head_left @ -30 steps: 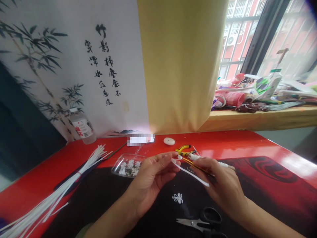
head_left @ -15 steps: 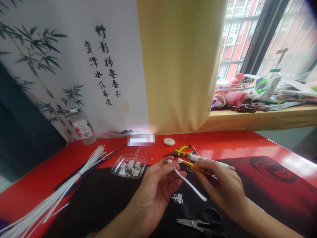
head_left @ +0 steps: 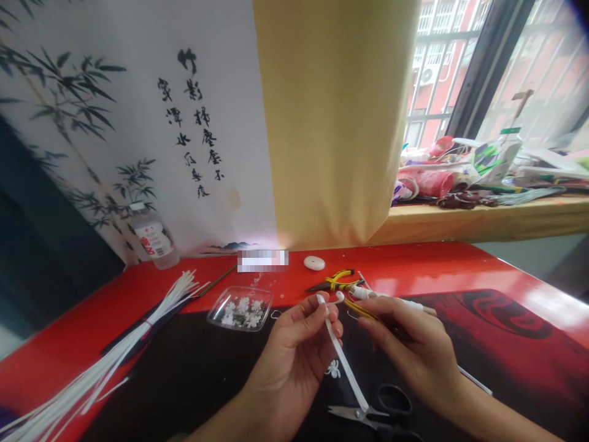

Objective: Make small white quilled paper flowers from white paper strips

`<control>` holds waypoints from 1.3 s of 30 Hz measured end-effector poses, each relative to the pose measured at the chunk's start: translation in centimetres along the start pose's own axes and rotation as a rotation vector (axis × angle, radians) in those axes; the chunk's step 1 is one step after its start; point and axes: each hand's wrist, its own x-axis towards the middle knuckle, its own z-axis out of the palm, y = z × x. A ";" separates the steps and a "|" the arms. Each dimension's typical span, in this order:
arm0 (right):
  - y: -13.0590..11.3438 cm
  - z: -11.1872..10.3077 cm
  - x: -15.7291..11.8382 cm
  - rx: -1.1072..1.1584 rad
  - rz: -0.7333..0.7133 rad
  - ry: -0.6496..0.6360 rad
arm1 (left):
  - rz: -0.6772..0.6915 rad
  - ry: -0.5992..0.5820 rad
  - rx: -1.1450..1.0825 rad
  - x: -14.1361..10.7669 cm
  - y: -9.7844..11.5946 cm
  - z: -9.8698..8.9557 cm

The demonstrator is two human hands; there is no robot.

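Between thumb and fingers, my left hand [head_left: 299,344] pinches a white flat strip [head_left: 343,356]. One end of the strip hangs down toward the scissors, and a small curled end [head_left: 340,297] pokes out to the right of the fingertips. My right hand [head_left: 407,334] is closed around yellow tweezers [head_left: 361,309], whose tips point at that curl and look apart from it. Below the hands lie a small white looped flower piece [head_left: 334,369], partly hidden, and black-handled scissors [head_left: 363,415] with parted blades.
Yellow-handled pliers [head_left: 338,280] and a white thread spool [head_left: 411,305] lie behind my hands. To the left are a clear tray [head_left: 211,316] of white flowers and a bundle of white strips [head_left: 129,344]. A bottle [head_left: 154,236] stands at the back left.
The strip has turned in my left fingers and hangs lower, over the scissors. The curled end has loosened and now stands apart from the tweezers, which have drawn back slightly right.
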 end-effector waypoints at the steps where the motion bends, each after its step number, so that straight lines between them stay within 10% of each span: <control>1: 0.0 -0.1 0.0 0.016 0.000 -0.027 | -0.001 -0.014 0.005 0.0 0.1 0.0; 10: -0.3 -0.4 0.2 -0.034 0.054 0.002 | -0.018 -0.054 0.012 -0.4 0.6 0.4; 16: -0.4 -0.7 0.3 -0.270 -0.210 0.042 | -0.052 -0.154 0.122 -0.2 0.6 0.1; 26: 0.3 -1.8 0.3 -0.576 -0.476 0.039 | 0.381 0.069 0.782 0.1 0.8 -0.2; 39: 0.6 -2.1 0.2 -0.734 -0.599 0.003 | 0.204 0.121 0.394 -0.6 0.2 0.2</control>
